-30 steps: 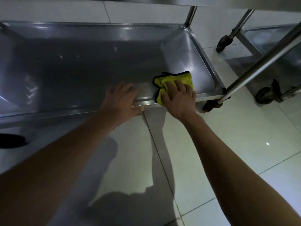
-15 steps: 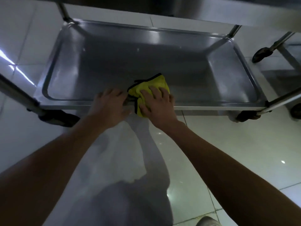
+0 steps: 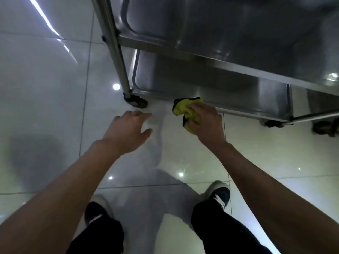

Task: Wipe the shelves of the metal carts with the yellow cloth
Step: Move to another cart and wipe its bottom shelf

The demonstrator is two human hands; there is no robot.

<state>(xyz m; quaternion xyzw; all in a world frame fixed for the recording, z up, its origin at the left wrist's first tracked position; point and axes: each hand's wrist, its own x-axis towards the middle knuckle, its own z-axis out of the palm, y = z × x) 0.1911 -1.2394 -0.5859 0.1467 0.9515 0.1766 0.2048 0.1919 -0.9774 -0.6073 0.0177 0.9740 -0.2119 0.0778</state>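
right hand (image 3: pixel 207 123) grips yellow cloth (image 3: pixel 185 111), partly hiding it.

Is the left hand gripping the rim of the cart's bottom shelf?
No, the left hand hovers open over the floor tiles, clear of the bottom shelf, while the right hand holds the yellow cloth at its rim.

Dim, bluish light. Ceiling lamps glare as streaks at eleven o'clock and as spots on the glossy floor (image 3: pixel 55 107). The person's soft shadow lies at nine o'clock. Left hand (image 3: pixel 128 132) motion-blurred; wide-angle edges bend.
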